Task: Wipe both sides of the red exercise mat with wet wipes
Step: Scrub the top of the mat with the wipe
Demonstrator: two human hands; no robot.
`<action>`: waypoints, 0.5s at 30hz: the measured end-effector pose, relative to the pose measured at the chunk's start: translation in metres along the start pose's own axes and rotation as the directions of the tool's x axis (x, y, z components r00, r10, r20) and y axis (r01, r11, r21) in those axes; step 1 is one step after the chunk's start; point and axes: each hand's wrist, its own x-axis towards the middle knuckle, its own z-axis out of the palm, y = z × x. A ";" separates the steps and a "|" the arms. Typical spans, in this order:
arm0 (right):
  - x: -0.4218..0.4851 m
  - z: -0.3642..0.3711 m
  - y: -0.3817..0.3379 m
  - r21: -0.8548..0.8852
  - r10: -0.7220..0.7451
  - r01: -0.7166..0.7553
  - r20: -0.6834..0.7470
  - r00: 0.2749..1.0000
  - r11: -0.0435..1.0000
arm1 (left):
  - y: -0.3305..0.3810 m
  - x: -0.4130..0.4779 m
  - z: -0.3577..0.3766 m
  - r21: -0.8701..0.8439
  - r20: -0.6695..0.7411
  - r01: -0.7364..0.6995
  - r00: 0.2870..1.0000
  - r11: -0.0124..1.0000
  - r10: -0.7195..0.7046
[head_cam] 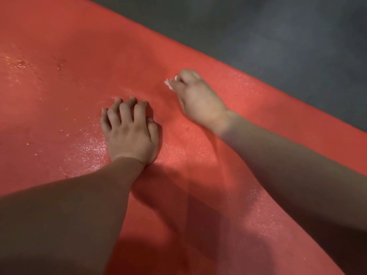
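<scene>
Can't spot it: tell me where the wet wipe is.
Head view: the wet wipe is bunched in the right hand, on the red mat, up and right of the left hand.

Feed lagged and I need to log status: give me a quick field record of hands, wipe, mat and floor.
left hand: rests on mat, fingers bent, holds nothing
right hand: grips wipe, presses it to mat
wipe: white, bunched, mostly hidden in hand
mat: red, flat, wet sheen near hands
floor: dark grey, beyond mat's far edge
</scene>
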 end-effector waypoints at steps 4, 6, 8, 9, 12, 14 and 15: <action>0.014 -0.017 0.048 -0.095 0.376 -0.391 -0.140 0.916 0.916 | -0.001 0.000 0.000 0.010 -0.002 -0.003 1.000 1.000 0.003; 0.023 -0.018 0.053 -0.070 0.571 -0.590 -0.185 0.800 0.804 | 0.000 0.000 0.000 0.015 -0.008 -0.006 1.000 1.000 0.006; 0.035 -0.014 0.028 -0.065 0.550 -0.564 -0.154 0.821 0.823 | 0.000 0.001 0.001 0.007 -0.006 -0.009 1.000 1.000 0.009; 0.040 -0.009 0.012 -0.042 0.464 -0.472 -0.123 0.877 0.881 | -0.001 0.001 0.001 0.001 -0.008 -0.009 1.000 1.000 0.009; 0.040 0.003 -0.011 0.044 0.109 -0.107 -0.054 0.993 0.993 | -0.001 0.000 0.001 -0.012 -0.019 -0.015 1.000 1.000 0.015; 0.042 -0.005 0.006 -0.032 0.139 -0.142 -0.089 0.986 0.989 | -0.001 0.001 0.000 -0.019 -0.010 -0.013 1.000 1.000 0.013; 0.043 -0.010 0.018 -0.063 0.258 -0.267 -0.125 0.958 0.961 | -0.001 0.001 0.000 -0.018 -0.007 -0.012 1.000 1.000 0.012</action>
